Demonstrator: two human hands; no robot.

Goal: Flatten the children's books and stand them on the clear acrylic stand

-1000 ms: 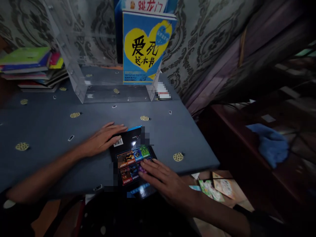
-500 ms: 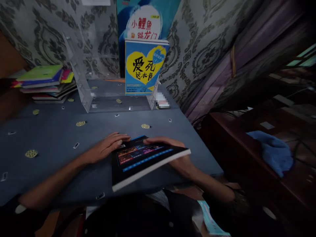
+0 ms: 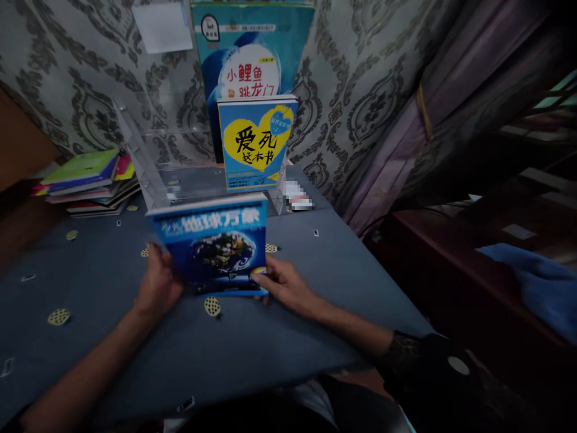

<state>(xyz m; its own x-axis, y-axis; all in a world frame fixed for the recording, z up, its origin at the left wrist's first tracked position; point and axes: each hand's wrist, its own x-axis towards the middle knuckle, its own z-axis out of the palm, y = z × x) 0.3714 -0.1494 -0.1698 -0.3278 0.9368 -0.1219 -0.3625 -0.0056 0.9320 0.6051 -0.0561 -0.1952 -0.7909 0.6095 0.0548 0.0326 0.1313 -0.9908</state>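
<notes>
A blue book (image 3: 183,255) with white lettering and a picture of land on its cover is held up above the table, cover facing me and leaning back slightly. My right hand (image 3: 291,285) grips its lower right corner, thumb on the front and the other fingers mostly behind. At the lower left edge, my left hand (image 3: 157,282) is curled against the book, its fingers partly hidden. Just beyond stands a clear acrylic rack (image 3: 144,156), its lower part covered by the book. In its right side stand a blue book with a yellow heart (image 3: 255,141) and a taller teal book (image 3: 252,51).
A stack of books and notebooks (image 3: 90,180) lies at the table's back left. Beside the rack's right foot is a small blurred-out item (image 3: 298,195). The patterned tablecloth (image 3: 252,343) covers the table. A purple curtain (image 3: 392,156) and a blue cloth (image 3: 532,276) are to the right.
The book was low near the table's front edge, its dark back cover up. Now it is raised, turned front cover towards me and moved forward to the rack. My view has shifted slightly.
</notes>
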